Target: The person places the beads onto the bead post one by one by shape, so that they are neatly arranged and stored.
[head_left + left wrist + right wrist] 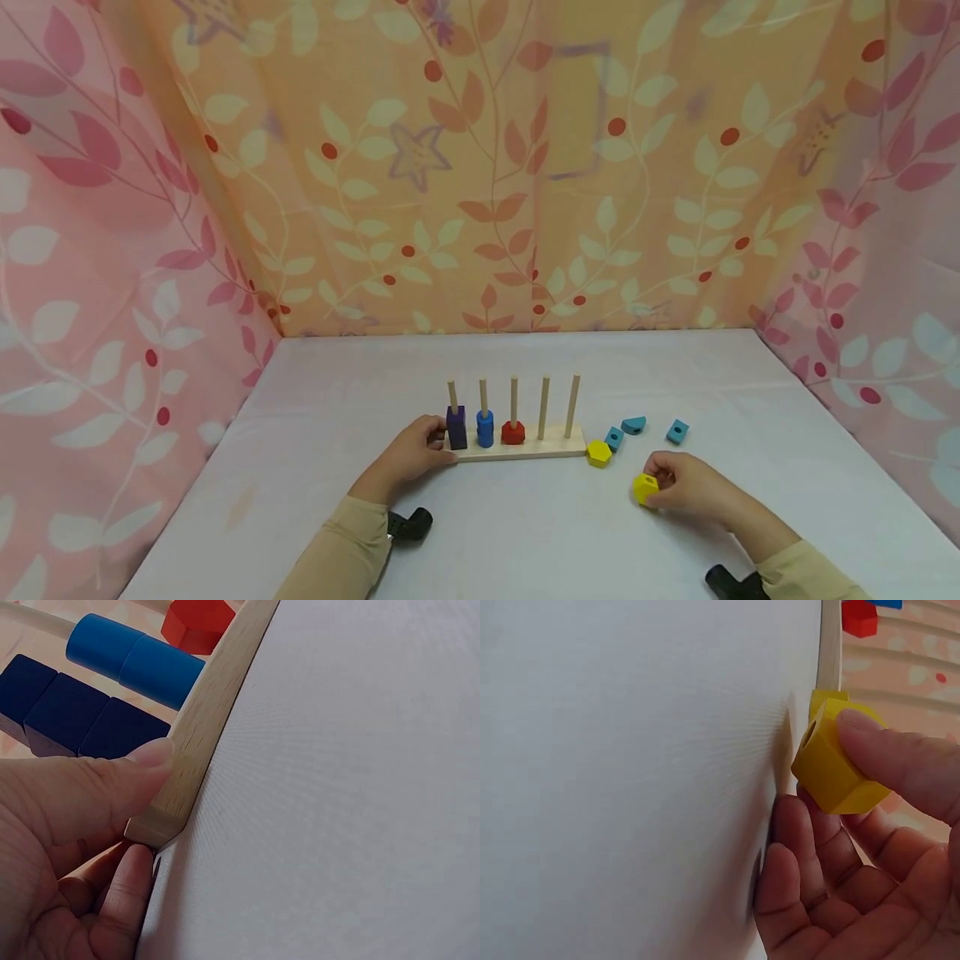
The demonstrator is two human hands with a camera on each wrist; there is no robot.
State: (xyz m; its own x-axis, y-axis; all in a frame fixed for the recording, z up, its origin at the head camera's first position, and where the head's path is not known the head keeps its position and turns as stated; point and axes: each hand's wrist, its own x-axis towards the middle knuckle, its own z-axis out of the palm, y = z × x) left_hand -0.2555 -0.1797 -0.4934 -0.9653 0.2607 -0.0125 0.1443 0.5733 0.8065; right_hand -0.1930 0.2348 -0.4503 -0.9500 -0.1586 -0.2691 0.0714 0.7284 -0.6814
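At its left end, my left hand (408, 454) grips the wooden peg board (517, 451), its thumb on the front edge in the left wrist view. Beside that hand, three dark blue square blocks (71, 712) are stacked on the first peg. Two blue cylinders (485, 430) sit on the second peg, and a red block (513, 433) is on the third. My right hand (690, 487) pinches a yellow many-sided block (840, 761) between thumb and fingers, close to the tabletop; a hole shows in its face.
Another yellow block (598, 453) lies at the board's right end. Near it are small teal blocks: a square one (613, 438), a rounded one (633, 426) and another square one (677, 431) farther right. Patterned curtains (480, 208) surround the white table (547, 533).
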